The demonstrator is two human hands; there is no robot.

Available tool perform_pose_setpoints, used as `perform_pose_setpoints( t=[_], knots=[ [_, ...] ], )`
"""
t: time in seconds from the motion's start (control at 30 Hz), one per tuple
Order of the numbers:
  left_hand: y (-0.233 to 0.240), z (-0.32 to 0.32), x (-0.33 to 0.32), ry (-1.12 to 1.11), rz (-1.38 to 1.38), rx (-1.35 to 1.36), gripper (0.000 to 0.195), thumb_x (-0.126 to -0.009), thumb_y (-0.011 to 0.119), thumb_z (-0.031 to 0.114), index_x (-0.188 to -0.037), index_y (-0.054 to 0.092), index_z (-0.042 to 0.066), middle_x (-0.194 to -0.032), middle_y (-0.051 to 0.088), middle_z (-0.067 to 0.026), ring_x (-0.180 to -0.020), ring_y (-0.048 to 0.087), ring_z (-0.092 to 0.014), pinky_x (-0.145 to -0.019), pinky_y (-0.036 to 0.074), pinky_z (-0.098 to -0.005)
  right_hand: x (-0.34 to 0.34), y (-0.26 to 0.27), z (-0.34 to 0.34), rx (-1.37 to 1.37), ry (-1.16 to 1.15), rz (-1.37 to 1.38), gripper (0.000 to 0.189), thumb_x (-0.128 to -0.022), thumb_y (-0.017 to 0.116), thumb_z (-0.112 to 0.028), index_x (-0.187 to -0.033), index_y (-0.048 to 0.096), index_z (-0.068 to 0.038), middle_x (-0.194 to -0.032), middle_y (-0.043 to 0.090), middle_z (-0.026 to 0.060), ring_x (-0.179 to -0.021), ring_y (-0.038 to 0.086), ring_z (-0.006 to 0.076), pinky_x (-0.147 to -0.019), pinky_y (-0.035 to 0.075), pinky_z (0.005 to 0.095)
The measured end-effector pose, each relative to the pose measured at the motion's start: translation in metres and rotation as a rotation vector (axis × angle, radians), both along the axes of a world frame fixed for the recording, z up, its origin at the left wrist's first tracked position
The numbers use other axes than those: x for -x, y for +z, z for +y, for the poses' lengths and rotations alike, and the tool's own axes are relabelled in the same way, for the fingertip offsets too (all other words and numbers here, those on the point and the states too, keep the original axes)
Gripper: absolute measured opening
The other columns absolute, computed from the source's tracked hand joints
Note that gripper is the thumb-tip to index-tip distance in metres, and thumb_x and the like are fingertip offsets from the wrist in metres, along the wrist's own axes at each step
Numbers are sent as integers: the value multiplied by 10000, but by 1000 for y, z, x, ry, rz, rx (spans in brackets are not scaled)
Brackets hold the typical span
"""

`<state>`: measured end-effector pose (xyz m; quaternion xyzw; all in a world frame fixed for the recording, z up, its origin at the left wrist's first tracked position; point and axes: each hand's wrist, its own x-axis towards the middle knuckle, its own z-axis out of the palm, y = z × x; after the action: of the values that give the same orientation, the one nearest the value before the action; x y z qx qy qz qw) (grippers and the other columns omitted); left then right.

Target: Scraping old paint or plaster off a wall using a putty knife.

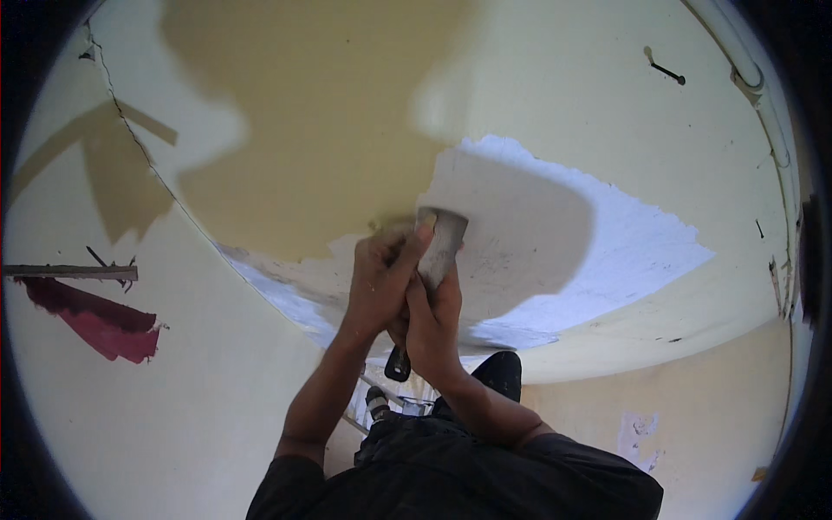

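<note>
Both my hands are together in front of me on a scraper with a broad metal blade [443, 244] and a dark handle end. My left hand [387, 276] lies at the blade's left side, its thumb on the blade face. Around the scraper from below and the right is my right hand [434, 325], partly behind the blade. The blade's wide edge points up towards the wall, over a bare pale patch [624, 240] with ragged edges of yellowish paint [312, 162]. Whether the edge touches the wall cannot be told.
A wooden strip [71, 272] with nails and a torn red cloth [110, 322] juts from the left wall. A crack runs down the corner. At upper right a nail [668, 73] sticks out near white pipes [741, 52]. Below me are ladder parts [356, 424] and a container [414, 407].
</note>
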<state>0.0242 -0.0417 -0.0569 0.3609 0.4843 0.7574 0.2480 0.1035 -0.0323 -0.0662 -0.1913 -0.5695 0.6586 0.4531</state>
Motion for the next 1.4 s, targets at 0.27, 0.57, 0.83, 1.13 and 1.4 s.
perform_pose_setpoints(
  t=[0.27, 0.57, 0.83, 1.13, 1.4],
  knots=[
    [11, 3, 13, -115, -105, -39, 284, -932, 589, 225, -815, 656, -26, -638, 575, 23, -587, 455, -21, -496, 348, -209, -2, 20, 3, 160, 151, 15, 433, -956, 401, -21, -1369, 273, -1, -1087, 519, 89, -898, 518, 98, -723, 444, 214],
    [40, 4, 15, -10, 17, -24, 307, -921, 608, 252, -794, 660, -23, -591, 554, 25, -559, 437, -19, -485, 331, -211, -4, 29, 10, 45, 105, -27, 419, -959, 378, -10, -1366, 277, 1, -1126, 511, 112, -983, 523, 126, -785, 444, 223],
    [15, 2, 10, 64, 52, 77, 348, -912, 619, 280, -764, 648, -34, -582, 545, 15, -557, 452, -47, -507, 359, -246, -6, 20, 9, -41, 109, -130, 476, -951, 381, -2, -1394, 209, 18, -1143, 512, 130, -991, 531, 138, -794, 461, 241],
    [28, 5, -4, -2, -179, -71, 329, -921, 614, 266, -789, 663, -31, -614, 559, 18, -570, 462, -37, -495, 347, -232, -4, 29, 2, 12, 77, -26, 439, -948, 404, -5, -1363, 261, -4, -1019, 531, 76, -675, 501, 46, -521, 401, 185],
    [43, 4, 15, -81, -64, -87, 272, -922, 598, 213, -871, 675, -43, -686, 611, 6, -585, 480, -23, -507, 368, -207, 0, 49, 7, 103, 231, 105, 409, -955, 400, -14, -1349, 288, -19, -914, 528, 44, -538, 458, 29, -411, 334, 183]
  ],
)
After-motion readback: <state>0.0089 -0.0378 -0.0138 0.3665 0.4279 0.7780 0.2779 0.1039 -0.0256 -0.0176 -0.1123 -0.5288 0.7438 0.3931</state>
